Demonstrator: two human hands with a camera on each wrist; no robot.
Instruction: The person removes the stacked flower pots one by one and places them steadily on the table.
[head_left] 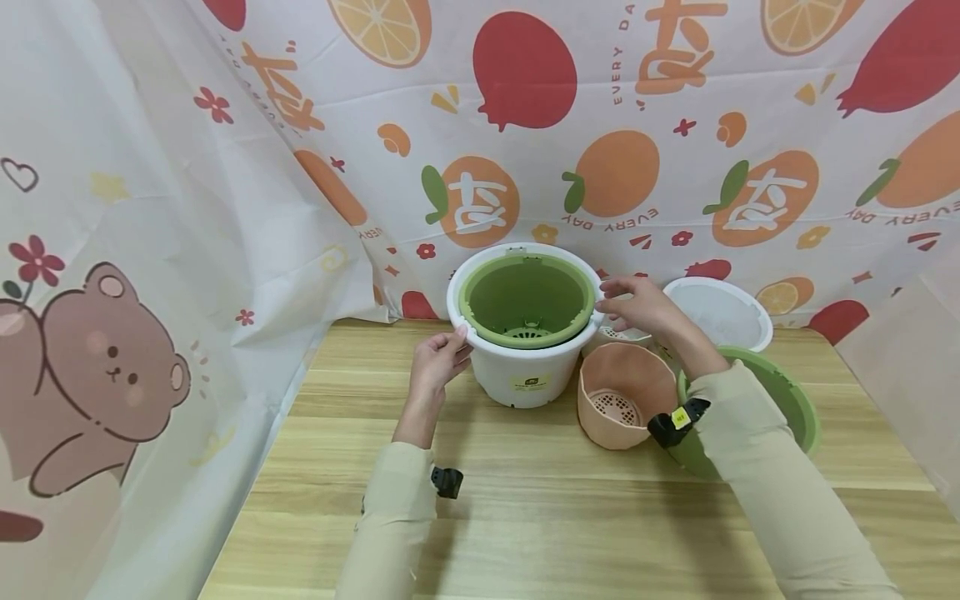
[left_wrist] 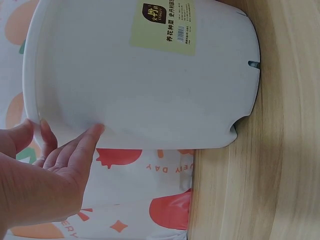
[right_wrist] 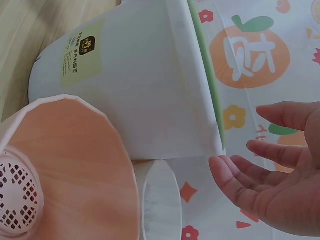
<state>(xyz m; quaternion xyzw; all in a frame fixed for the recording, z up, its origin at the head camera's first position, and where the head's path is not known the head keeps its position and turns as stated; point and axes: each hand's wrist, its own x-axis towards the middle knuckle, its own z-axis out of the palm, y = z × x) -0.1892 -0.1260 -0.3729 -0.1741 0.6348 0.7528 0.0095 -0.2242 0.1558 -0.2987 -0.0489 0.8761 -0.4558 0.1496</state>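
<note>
A large white flower pot [head_left: 525, 379] stands upright on the table, a yellowish label on its front. Nested inside it is a green flower pot [head_left: 525, 292] with a slotted bottom. My left hand [head_left: 440, 360] pinches the white pot's rim at its left side, thumb on top; in the left wrist view the other fingers lie along the wall below the rim. At the right side of the rim is my right hand [head_left: 637, 307], fingers spread and loosely bent. In the right wrist view its fingertips [right_wrist: 220, 167] are right at the rim, with nothing held.
Right of the white pot sits an orange-pink pot [head_left: 626, 387] with a perforated bottom, a smaller white pot [right_wrist: 162, 205] behind it. Farther right a green pot [head_left: 795, 408] lies partly under my right forearm. A white round tray [head_left: 720, 312] leans near the patterned backdrop.
</note>
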